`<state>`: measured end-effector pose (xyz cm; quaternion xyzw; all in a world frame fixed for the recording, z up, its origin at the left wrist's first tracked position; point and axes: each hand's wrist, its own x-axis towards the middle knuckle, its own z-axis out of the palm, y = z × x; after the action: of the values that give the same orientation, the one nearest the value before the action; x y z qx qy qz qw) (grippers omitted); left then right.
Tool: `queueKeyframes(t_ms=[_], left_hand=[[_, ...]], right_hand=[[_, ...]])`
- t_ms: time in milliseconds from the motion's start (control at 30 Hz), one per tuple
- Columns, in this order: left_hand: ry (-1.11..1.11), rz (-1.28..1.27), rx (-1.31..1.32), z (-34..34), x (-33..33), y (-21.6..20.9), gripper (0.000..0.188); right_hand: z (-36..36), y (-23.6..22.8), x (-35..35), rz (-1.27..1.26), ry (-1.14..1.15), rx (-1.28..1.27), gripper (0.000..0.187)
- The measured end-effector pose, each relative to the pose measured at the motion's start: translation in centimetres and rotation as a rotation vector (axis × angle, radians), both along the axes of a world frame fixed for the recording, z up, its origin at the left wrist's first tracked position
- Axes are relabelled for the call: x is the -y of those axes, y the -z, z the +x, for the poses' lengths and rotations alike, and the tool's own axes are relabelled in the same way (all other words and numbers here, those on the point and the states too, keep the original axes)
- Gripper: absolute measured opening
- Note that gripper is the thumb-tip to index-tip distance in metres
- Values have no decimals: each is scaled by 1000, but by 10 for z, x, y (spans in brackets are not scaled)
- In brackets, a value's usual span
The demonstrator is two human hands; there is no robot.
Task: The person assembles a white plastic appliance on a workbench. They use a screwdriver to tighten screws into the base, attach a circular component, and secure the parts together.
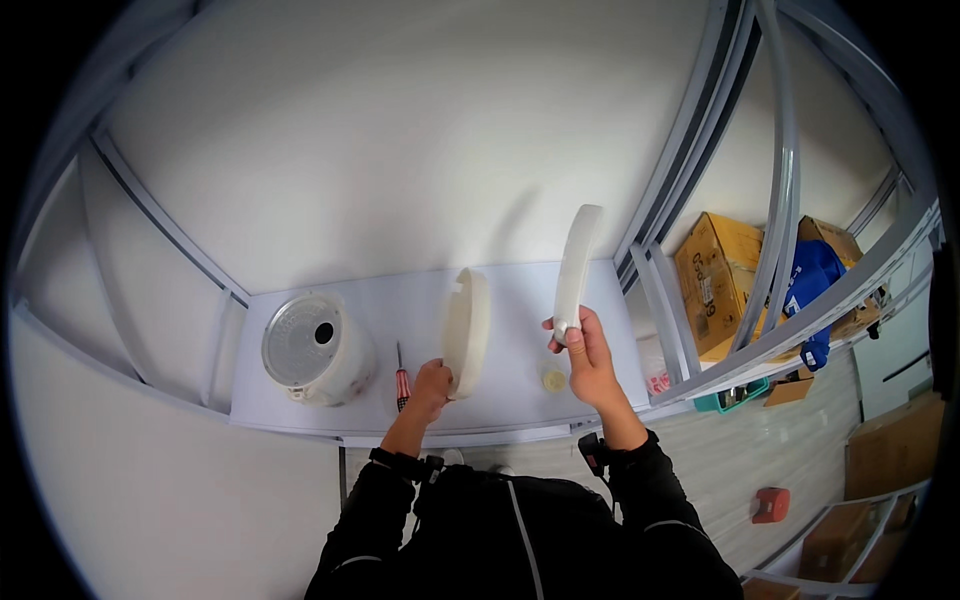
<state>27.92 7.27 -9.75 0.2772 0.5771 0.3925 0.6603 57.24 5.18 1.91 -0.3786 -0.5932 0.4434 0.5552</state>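
Note:
My left hand [433,388] is closed on the lower edge of a shallow off-white plastic cover [467,335]. It is held upright, nearly edge-on, with a small notch near its top. My right hand [590,360] grips the lower end of a long, curved white plastic handle [575,260], raised above the table. The two pieces are apart. A screwdriver [402,385] with a red and black grip lies beside my left hand. At the left stands a whitish round housing [345,365] with a grey disc-shaped top and a dark hole. A small yellowish round piece [554,379] lies near my right hand.
The white table [520,415] stands against a pale wall, between grey metal frames [665,310]. On the right are a cardboard box [725,280], a blue bag [815,290] and a green bin [735,398]. A red object [770,505] sits on the floor.

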Motion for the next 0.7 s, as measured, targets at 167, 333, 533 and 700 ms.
queueKeyframes(t_ms=[167, 333, 533, 700], left_hand=[[232, 33, 370, 0, 17, -32, 18], [504, 43, 706, -1, 17, -41, 38], [685, -79, 1279, 0, 15, -47, 96], [647, 91, 658, -12, 15, -41, 92]], right_hand=[[-10, 2, -3, -115, -120, -13, 38], [-23, -7, -13, -121, 45, 95, 38], [-21, -5, -23, -183, 112, 24, 31], [-17, -1, -25, -211, 155, -14, 33]])
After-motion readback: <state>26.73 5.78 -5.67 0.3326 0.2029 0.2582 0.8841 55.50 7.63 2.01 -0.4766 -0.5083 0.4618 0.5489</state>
